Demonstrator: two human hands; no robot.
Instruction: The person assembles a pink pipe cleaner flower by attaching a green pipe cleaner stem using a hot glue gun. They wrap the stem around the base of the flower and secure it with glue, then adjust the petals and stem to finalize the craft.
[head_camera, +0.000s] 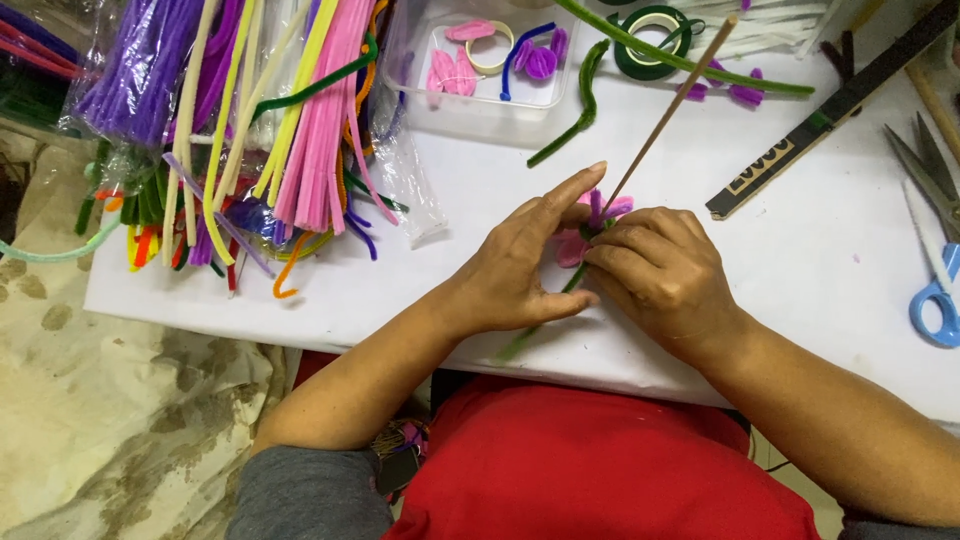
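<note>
My left hand and my right hand meet over a small pipe-cleaner flower with pink and purple petals. Both hands pinch it where the petals join a green stem, which runs down and left under my left hand. A thin wooden stick rises from the flower up toward the right. My left index finger points out over the petals. The white table lies under both hands.
Bundles of coloured pipe cleaners in plastic bags lie at the left. A clear box with pink and purple petals stands at the back, beside green tape rolls. A dark ruler and blue-handled scissors lie at the right.
</note>
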